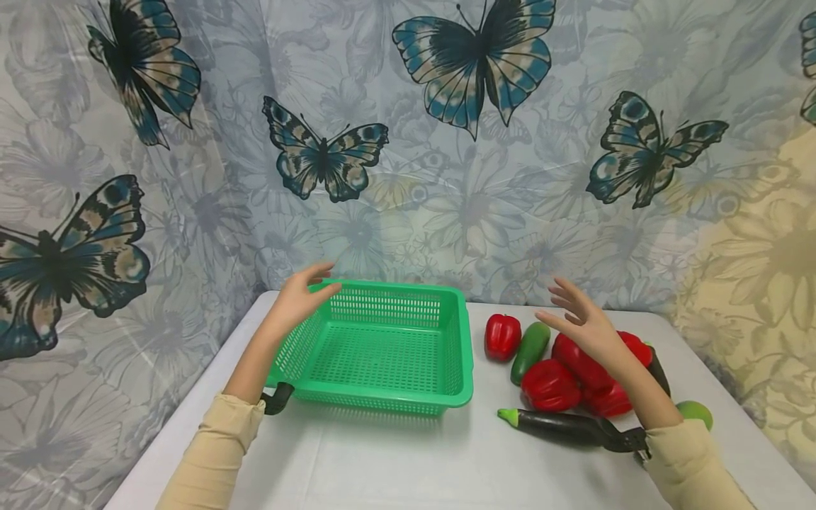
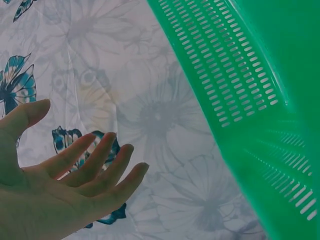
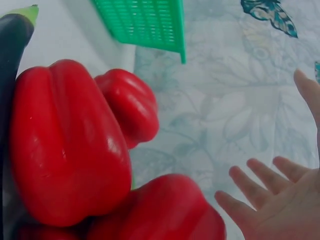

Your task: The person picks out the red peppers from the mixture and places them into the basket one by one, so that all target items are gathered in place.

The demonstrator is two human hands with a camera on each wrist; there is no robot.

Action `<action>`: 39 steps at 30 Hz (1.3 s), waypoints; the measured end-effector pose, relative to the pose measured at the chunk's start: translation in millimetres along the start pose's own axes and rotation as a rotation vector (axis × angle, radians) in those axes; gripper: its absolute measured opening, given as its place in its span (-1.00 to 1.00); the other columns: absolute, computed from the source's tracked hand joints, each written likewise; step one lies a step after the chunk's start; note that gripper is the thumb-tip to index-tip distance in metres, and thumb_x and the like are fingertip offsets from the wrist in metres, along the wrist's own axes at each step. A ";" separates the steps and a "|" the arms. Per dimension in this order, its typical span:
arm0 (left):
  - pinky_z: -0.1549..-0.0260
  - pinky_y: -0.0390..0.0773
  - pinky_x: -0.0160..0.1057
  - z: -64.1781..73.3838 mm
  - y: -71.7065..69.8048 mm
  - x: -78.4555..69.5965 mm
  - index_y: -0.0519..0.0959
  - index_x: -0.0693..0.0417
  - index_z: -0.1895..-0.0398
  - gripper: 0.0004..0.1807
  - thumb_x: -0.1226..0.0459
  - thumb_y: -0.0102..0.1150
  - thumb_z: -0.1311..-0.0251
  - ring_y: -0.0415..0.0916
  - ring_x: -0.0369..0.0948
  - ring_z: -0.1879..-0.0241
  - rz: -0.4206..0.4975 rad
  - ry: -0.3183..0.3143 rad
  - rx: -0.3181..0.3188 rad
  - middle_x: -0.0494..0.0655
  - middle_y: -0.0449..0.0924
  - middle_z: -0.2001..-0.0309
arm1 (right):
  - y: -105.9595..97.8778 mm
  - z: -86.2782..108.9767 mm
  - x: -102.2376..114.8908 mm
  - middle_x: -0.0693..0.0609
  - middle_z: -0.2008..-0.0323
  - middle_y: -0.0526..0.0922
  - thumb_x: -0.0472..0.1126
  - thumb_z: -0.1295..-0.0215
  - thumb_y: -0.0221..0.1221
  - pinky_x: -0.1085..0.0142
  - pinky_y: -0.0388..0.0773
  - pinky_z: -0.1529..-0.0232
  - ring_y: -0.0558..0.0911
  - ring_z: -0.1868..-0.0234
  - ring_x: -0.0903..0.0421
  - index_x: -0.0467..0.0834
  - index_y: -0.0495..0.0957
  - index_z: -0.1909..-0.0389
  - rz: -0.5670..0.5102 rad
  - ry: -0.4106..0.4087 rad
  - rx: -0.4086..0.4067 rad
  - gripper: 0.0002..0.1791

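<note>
A green plastic basket (image 1: 376, 397) with slotted walls stands on the white table, nothing inside it. My left hand (image 1: 301, 299) hovers over its left rear corner; the left wrist view shows the fingers spread and holding nothing. Above a group of vegetables on the right is my right hand (image 1: 589, 327), also with fingers extended and nothing in them. Beneath it lie several red bell peppers (image 1: 551, 385), partly hidden by the forearm. A smaller red pepper (image 1: 503, 337) and a cucumber (image 1: 530, 353) lie between basket and pile. In front of them is an eggplant (image 1: 554, 428).
A round green item (image 1: 695, 412) sits at the far right beside the right sleeve. Another dark, long vegetable (image 1: 658, 372) shows behind the right forearm. Butterfly-patterned cloth (image 1: 446, 219) hangs close behind the white table (image 1: 382, 467) and along its sides.
</note>
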State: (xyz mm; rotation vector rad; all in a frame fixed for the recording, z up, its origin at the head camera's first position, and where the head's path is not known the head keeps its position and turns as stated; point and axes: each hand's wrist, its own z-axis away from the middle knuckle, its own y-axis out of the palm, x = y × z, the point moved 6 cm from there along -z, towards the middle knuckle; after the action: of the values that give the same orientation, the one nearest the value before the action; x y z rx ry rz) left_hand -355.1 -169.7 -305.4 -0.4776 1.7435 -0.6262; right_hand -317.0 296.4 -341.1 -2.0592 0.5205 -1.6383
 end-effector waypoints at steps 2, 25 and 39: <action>-0.26 0.33 0.25 2.5 -1.9 3.0 0.22 0.10 -0.47 -0.34 0.10 0.12 -0.37 0.19 0.21 -0.40 0.003 -0.007 -0.001 0.23 0.32 -0.38 | -1.7 2.4 -1.9 -0.27 -0.49 0.11 0.04 -0.34 0.21 -0.32 0.11 -0.34 0.16 -0.45 -0.31 -0.05 -0.18 -0.57 -0.004 -0.001 -0.003 -0.03; -0.27 0.29 0.28 25.4 -21.4 40.5 0.22 0.16 -0.46 -0.31 0.05 0.11 -0.37 0.18 0.25 -0.40 0.020 -0.089 0.004 0.29 0.26 -0.40 | -25.8 28.8 -23.5 -0.22 -0.51 0.08 0.07 -0.39 0.15 0.24 0.14 -0.48 0.05 -0.51 -0.23 0.08 -0.17 -0.58 0.032 0.053 -0.025 -0.10; -0.29 0.22 0.32 33.6 -31.8 72.6 0.18 0.18 -0.48 -0.28 0.01 0.06 -0.40 0.21 0.25 -0.38 0.074 -0.162 -0.018 0.30 0.24 -0.40 | -37.7 42.7 -43.8 -0.24 -0.47 0.15 0.06 -0.38 0.16 0.78 0.30 0.08 0.21 -0.41 -0.13 0.17 -0.05 -0.55 0.121 0.047 -0.029 -0.17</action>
State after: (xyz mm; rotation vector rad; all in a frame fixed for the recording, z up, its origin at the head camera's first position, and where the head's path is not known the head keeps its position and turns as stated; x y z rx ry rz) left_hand -341.1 -244.3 -346.1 -0.4619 1.6068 -0.5057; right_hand -284.6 356.6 -363.1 -1.9732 0.6755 -1.6205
